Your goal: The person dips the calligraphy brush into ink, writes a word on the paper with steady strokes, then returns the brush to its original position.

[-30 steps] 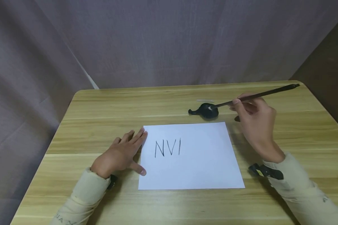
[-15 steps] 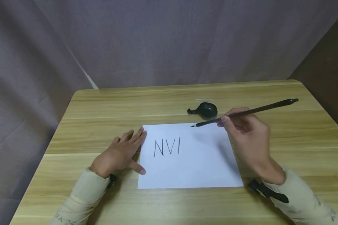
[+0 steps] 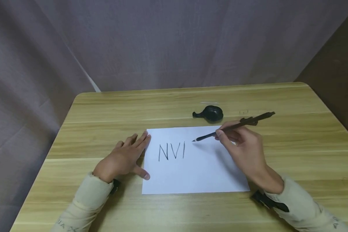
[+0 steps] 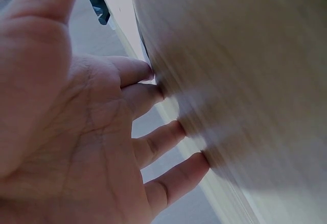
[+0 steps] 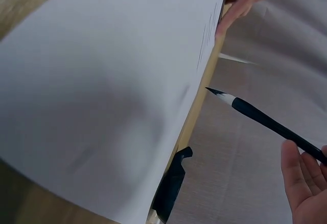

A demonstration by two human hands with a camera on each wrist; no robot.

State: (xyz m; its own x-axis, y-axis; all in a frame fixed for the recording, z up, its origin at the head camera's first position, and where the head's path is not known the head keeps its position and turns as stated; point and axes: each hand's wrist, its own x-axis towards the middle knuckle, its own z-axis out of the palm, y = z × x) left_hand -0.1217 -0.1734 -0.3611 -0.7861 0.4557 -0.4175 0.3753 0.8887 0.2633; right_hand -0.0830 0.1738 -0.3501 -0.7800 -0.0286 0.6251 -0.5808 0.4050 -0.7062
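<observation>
My right hand [image 3: 245,151] pinches a dark calligraphy brush [image 3: 206,136] between thumb and fingers. The brush slants, its pointed dark tip just right of the inked strokes "NVI" [image 3: 171,151]. In the right wrist view the brush [image 5: 265,119] has a white band above its tip, which seems to hover over the paper. White paper [image 3: 191,180] lies flat on the table. At its left edge rests my left hand [image 3: 121,163], fingers spread, fingertips and thumb touching the paper's border. In the left wrist view the left hand's fingertips [image 4: 196,163] touch the surface.
A black gourd-shaped ink dish [image 3: 213,113] stands just behind the paper on the wooden table [image 3: 119,112]. Behind it lies a thin clear strip [image 3: 209,102]. A small dark object [image 3: 250,121] shows partly behind the right hand. A grey curtain [image 3: 174,45] hangs beyond the table.
My right hand has brought the brush from the ink dish toward me and leftward, over the paper to beside the last stroke. The left hand stays put.
</observation>
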